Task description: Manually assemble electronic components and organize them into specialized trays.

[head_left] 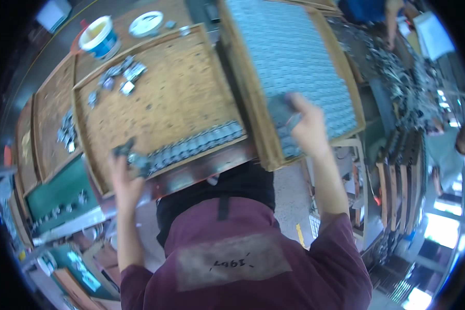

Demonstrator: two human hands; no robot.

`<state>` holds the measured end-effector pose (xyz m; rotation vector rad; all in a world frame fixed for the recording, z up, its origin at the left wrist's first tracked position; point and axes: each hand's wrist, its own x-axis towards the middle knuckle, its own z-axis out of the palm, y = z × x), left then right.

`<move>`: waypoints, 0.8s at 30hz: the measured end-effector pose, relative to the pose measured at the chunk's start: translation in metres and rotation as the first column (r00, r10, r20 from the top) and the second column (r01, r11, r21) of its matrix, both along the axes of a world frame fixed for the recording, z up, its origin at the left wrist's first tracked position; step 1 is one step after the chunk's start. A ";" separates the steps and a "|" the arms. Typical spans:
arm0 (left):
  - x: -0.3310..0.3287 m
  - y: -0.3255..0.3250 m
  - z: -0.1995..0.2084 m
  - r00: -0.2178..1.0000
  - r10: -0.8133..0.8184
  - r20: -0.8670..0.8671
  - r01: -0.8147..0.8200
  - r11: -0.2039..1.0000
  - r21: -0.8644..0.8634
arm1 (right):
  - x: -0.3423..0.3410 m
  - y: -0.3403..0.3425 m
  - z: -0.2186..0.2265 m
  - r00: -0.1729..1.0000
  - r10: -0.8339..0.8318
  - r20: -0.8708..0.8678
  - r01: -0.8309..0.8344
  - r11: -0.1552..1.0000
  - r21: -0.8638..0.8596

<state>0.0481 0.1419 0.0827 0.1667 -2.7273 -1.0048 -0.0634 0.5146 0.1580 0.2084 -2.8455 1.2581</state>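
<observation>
My left hand [125, 181] is at the near left corner of a wooden tray [160, 98], its fingers closed on a small grey metal part [124, 148]. Beside it, a row of similar metal parts [194, 144] stands packed along the tray's near edge. My right hand [311, 126] is over a second, wood-framed tray [269, 139] filled with closely packed rows of grey-blue parts [294, 57]. Between its thumb and fingers is a dark grey piece [281, 109], blurred by motion, so its exact shape is unclear.
Loose metal parts [129, 75] lie at the left tray's far side. Beyond it are a white-and-blue bucket [102, 44] and a round white lid [146, 24]. A co-worker's arm [391, 23] reaches over piled metal pieces [398, 72] at far right.
</observation>
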 end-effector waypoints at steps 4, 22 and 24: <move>0.013 -0.077 -0.046 0.952 0.084 0.294 -0.196 0.906 0.376 | -0.075 0.141 -0.015 0.832 -0.487 -0.264 0.511 0.859 0.027; 0.007 -0.082 -0.031 0.845 -0.234 0.480 0.060 0.935 0.351 | -0.157 0.310 -0.081 0.823 -0.566 0.048 0.494 0.673 -0.550; 0.032 -0.102 -0.017 0.945 0.180 0.272 -0.220 0.968 0.124 | -0.134 0.223 -0.040 0.812 -0.574 0.104 0.535 0.663 -0.524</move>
